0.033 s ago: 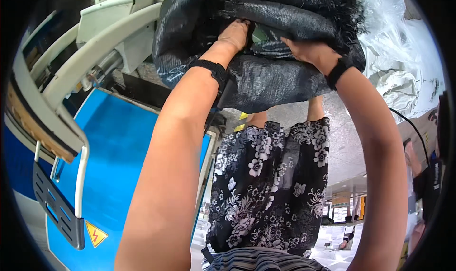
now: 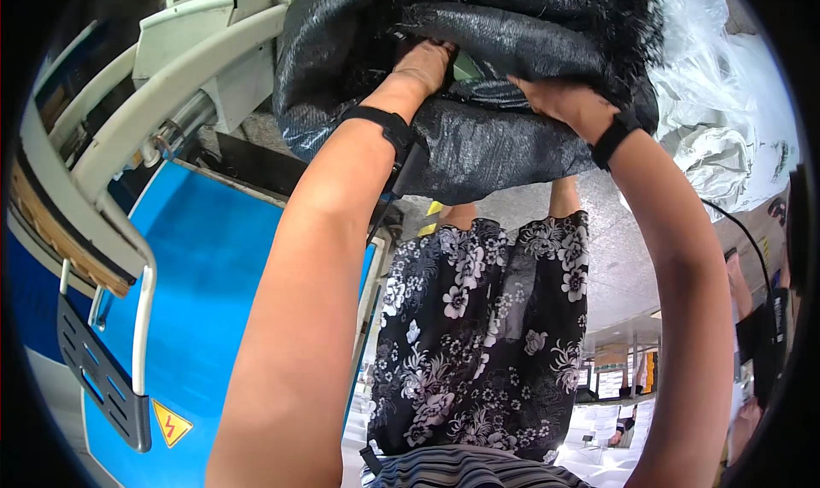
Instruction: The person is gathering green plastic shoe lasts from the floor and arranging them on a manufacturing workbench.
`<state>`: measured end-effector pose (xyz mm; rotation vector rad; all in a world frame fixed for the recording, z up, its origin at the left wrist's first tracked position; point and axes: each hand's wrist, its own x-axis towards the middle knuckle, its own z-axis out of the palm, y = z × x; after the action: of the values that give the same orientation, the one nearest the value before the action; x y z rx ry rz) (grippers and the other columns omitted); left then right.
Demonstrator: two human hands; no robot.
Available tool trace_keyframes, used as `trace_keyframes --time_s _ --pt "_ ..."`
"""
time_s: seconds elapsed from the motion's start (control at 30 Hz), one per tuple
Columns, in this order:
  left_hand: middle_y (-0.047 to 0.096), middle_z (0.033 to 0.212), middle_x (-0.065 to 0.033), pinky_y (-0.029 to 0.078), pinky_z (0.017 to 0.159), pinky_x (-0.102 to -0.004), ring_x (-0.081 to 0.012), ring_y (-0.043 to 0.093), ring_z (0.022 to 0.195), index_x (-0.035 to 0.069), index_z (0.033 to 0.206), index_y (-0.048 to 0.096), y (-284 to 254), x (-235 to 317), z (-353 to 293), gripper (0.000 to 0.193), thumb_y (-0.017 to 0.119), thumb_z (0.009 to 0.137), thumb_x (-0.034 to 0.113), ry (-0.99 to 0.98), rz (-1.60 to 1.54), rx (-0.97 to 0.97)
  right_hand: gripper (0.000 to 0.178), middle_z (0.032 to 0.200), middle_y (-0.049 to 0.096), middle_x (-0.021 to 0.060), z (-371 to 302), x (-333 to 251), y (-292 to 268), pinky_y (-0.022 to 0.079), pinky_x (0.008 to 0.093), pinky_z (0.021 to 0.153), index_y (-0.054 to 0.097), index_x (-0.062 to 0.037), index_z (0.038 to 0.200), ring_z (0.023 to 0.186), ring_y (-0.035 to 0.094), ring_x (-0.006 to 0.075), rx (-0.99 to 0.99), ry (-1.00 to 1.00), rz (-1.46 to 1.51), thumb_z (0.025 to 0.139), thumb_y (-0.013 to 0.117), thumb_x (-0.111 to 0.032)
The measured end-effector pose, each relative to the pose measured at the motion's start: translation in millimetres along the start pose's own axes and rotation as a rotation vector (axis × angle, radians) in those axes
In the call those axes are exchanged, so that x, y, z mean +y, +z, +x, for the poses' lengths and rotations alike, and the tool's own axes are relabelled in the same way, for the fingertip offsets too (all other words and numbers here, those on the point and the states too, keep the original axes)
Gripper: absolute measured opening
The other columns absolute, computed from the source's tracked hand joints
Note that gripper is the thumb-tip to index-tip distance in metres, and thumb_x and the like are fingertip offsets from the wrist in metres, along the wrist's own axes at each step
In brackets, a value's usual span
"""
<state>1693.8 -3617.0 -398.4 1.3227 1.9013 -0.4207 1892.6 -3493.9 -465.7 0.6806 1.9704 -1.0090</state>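
Black sack [image 2: 500,150] has a blue panel [image 2: 205,257] to its near left. Left hand [image 2: 424,66] is in its mouth, right hand [image 2: 565,102] at its rim; whether they grip, I cannot tell. Likely spreading it; next calls for holding it wide.

Floor [image 2: 613,257]: grey, with a mottled finish, visible at 3 o'clock. Floor marking [image 2: 431,218]: yellow and black, near the dial centre. Machine housing: blue panel [image 2: 205,257] at 9 o'clock, carrying a yellow triangular warning label [image 2: 172,423] at 8 o'clock. Adjacent fitting: black slotted plate [image 2: 102,373], also at 8 o'clock. Frame: curved off-white rail [image 2: 171,86] at 10 o'clock. Background: brown box [image 2: 611,357] at 4 o'clock; brightly lit area [image 2: 589,449] at 5 o'clock, details indistinct.
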Motion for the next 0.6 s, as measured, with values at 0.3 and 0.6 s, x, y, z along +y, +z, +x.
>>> trace_keyframes --time_s 0.3,0.6 --pt "0.058 0.113 -0.0182 0.043 0.091 -0.0394 -0.03 0.056 0.106 0.004 0.116 0.054 3 -9 -12 0.037 0.055 0.08 0.015 0.211 0.245 -0.173 0.048 0.114 0.056 0.0193 -86 -42 -51 0.041 0.0413 0.095 0.053 -0.0149 0.124 0.11 0.052 0.0343 -0.247 -0.406 -0.088 0.078 0.049 -0.001" --pt "0.062 0.104 -0.0155 0.043 0.087 -0.0346 -0.0293 0.057 0.101 0.011 0.098 0.068 -109 -10 -38 0.028 0.064 0.077 0.029 -0.094 -0.268 -0.429 0.04 0.129 0.044 0.0156 -128 -39 -57 0.031 0.0396 0.104 0.048 -0.0182 0.128 0.12 0.041 0.0345 -0.033 -0.523 -0.058 0.088 0.045 -0.017"
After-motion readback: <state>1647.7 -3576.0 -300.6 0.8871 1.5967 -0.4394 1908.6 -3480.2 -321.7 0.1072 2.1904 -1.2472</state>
